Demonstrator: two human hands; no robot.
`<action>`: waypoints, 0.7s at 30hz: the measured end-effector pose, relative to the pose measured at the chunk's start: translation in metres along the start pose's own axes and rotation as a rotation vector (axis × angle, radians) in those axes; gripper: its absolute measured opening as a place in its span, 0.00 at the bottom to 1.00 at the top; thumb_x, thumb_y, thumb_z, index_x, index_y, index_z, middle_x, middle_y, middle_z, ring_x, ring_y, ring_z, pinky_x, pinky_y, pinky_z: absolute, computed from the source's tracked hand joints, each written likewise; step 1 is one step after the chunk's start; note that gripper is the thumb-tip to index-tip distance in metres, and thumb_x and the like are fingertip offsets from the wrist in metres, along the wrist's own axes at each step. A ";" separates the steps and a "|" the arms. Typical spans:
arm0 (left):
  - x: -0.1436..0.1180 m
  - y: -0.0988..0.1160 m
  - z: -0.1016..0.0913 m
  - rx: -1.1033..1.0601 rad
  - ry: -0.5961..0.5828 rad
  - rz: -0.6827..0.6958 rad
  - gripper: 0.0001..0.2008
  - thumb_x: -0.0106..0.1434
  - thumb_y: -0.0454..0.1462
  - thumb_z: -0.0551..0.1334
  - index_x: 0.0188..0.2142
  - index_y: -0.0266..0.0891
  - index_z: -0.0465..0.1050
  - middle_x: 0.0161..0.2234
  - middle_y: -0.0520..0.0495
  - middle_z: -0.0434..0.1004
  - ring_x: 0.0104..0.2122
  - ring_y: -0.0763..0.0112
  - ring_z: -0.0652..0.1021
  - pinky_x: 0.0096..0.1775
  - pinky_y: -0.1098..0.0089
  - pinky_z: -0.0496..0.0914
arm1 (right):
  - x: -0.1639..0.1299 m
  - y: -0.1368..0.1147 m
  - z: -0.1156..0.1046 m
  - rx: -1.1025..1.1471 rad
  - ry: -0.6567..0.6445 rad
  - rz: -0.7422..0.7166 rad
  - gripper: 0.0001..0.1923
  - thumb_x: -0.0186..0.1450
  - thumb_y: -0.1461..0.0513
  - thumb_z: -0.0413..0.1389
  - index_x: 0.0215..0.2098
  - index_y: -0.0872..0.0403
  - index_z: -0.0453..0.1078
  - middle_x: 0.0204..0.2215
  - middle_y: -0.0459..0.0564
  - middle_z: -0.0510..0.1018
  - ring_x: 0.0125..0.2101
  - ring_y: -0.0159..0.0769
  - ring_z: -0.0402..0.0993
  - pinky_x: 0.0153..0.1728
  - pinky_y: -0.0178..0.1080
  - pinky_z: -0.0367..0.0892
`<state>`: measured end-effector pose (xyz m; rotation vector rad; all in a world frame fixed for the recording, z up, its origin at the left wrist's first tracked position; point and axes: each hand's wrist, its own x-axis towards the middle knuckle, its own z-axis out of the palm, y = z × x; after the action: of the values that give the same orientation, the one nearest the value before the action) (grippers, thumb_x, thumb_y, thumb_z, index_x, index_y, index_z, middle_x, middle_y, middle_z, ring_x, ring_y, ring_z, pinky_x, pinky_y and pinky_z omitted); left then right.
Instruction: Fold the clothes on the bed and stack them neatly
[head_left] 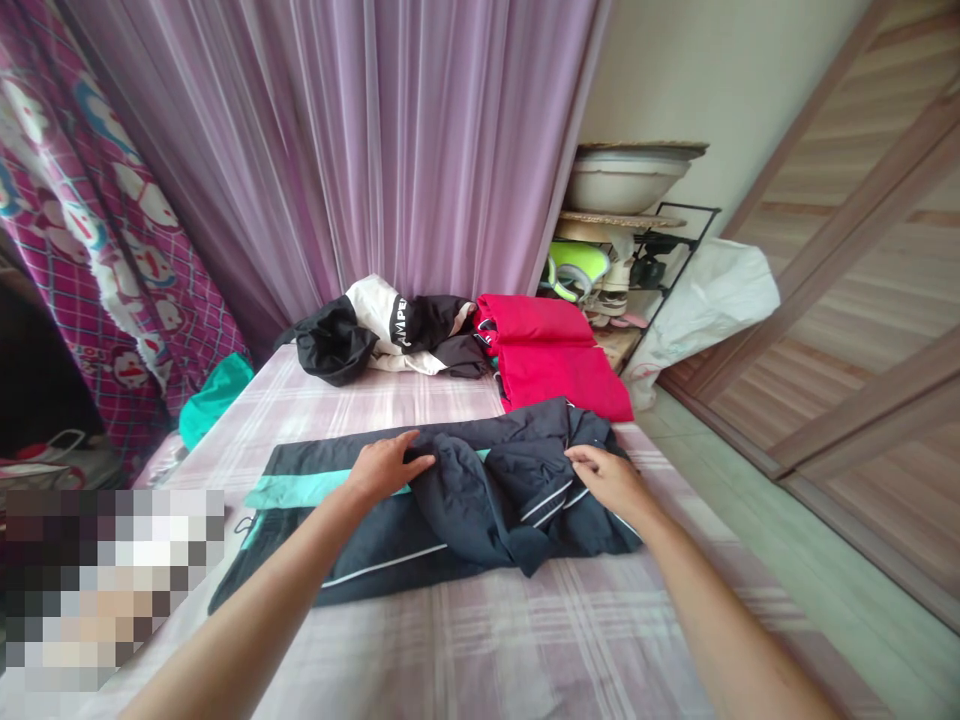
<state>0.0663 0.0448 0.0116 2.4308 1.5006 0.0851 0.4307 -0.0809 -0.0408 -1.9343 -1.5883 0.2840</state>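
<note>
Filling the upper half of the view, a sheer lilac curtain (360, 140) hangs behind the bed (465, 640), whose pink checked sheet runs from the curtain down to the lower edge. A magenta cartoon-print curtain (67, 230) hangs at the left; wooden sliding doors (862, 330) close off the right, with a strip of pale floor (787, 540) open between them and the bed's right edge. The sheet in front of the forearms is bare, and more of it shows between the clothes.

Across the middle of the bed lies a dark navy jacket (450, 520) with a teal band and thin white piping, its right part bunched into folds. Behind it, near the curtain, a folded red garment (559, 365) lies just beside a black-and-white garment (390, 335) whose black strip shows the white letters "MPE"; the rest of that word is hidden.

Both forearms reach forward from the lower corners. The left hand (386, 468) rests palm down on the jacket, fingers spread and relaxed, gripping nothing. The right hand (611, 478) lies on the bunched folds, fingertips curled at the cloth; I cannot tell whether it pinches it.
</note>
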 end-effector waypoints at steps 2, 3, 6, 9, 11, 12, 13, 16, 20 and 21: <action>0.005 0.015 0.000 0.000 -0.026 -0.023 0.27 0.59 0.48 0.63 0.57 0.44 0.71 0.52 0.41 0.78 0.54 0.50 0.75 0.54 0.55 0.67 | -0.004 -0.001 0.003 0.024 -0.034 0.021 0.16 0.62 0.62 0.51 0.44 0.49 0.77 0.38 0.50 0.84 0.40 0.40 0.81 0.42 0.40 0.74; 0.005 0.019 -0.001 0.009 -0.019 -0.025 0.25 0.58 0.46 0.64 0.55 0.44 0.72 0.52 0.41 0.79 0.54 0.49 0.75 0.54 0.54 0.67 | -0.005 -0.001 0.004 0.031 -0.040 0.018 0.17 0.62 0.63 0.51 0.45 0.49 0.76 0.40 0.50 0.84 0.41 0.39 0.81 0.43 0.40 0.74; -0.007 0.019 -0.015 -0.140 0.018 -0.026 0.21 0.58 0.44 0.63 0.50 0.42 0.74 0.46 0.44 0.81 0.48 0.55 0.78 0.50 0.57 0.70 | -0.004 0.000 0.007 0.053 -0.046 -0.009 0.21 0.60 0.66 0.50 0.49 0.48 0.74 0.45 0.49 0.82 0.43 0.38 0.80 0.43 0.39 0.74; -0.038 0.003 -0.047 -0.619 0.086 0.002 0.19 0.56 0.48 0.62 0.42 0.40 0.74 0.35 0.48 0.81 0.38 0.60 0.80 0.41 0.62 0.74 | -0.004 0.003 0.008 0.057 -0.038 -0.034 0.26 0.59 0.67 0.50 0.55 0.49 0.70 0.49 0.50 0.80 0.44 0.37 0.79 0.44 0.40 0.75; -0.063 -0.015 -0.073 -0.828 0.201 -0.002 0.20 0.52 0.50 0.66 0.39 0.41 0.73 0.34 0.49 0.80 0.37 0.60 0.80 0.41 0.61 0.75 | -0.005 0.003 0.008 0.012 -0.024 -0.063 0.27 0.59 0.67 0.50 0.57 0.49 0.68 0.51 0.52 0.78 0.46 0.39 0.78 0.47 0.42 0.74; -0.075 -0.025 -0.084 -0.876 0.268 -0.015 0.20 0.51 0.50 0.67 0.39 0.42 0.73 0.35 0.49 0.80 0.38 0.60 0.80 0.43 0.60 0.75 | -0.005 0.002 0.008 -0.024 -0.014 -0.083 0.28 0.60 0.66 0.51 0.58 0.49 0.67 0.53 0.52 0.77 0.48 0.40 0.77 0.49 0.43 0.73; -0.084 -0.037 -0.093 -0.904 0.316 -0.033 0.20 0.50 0.50 0.69 0.39 0.43 0.73 0.36 0.49 0.81 0.39 0.59 0.80 0.44 0.59 0.75 | -0.006 0.001 0.008 -0.064 -0.004 -0.107 0.28 0.60 0.66 0.51 0.59 0.49 0.67 0.54 0.52 0.76 0.50 0.41 0.76 0.51 0.44 0.72; -0.099 -0.078 -0.103 -0.896 0.301 -0.044 0.21 0.47 0.52 0.71 0.35 0.44 0.72 0.48 0.45 0.80 0.46 0.54 0.78 0.46 0.58 0.74 | -0.005 -0.008 0.008 -0.172 0.031 -0.179 0.27 0.61 0.65 0.52 0.59 0.48 0.67 0.57 0.52 0.73 0.56 0.43 0.71 0.55 0.46 0.69; -0.092 -0.134 -0.091 -0.727 0.249 -0.049 0.23 0.45 0.54 0.70 0.31 0.42 0.72 0.60 0.43 0.71 0.54 0.49 0.73 0.48 0.62 0.73 | -0.003 -0.022 0.008 -0.265 0.037 -0.232 0.27 0.62 0.66 0.51 0.59 0.48 0.68 0.59 0.52 0.71 0.57 0.42 0.69 0.58 0.46 0.67; -0.089 -0.145 -0.087 -0.667 0.253 -0.074 0.22 0.44 0.54 0.70 0.31 0.42 0.73 0.59 0.43 0.72 0.55 0.49 0.72 0.48 0.62 0.73 | -0.003 -0.026 0.008 -0.282 0.025 -0.242 0.27 0.62 0.66 0.51 0.59 0.48 0.68 0.59 0.53 0.70 0.57 0.43 0.69 0.58 0.47 0.66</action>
<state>-0.1170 0.0452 0.0650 1.8703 1.3647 0.7699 0.4050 -0.0789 -0.0326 -1.9102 -1.9069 -0.0684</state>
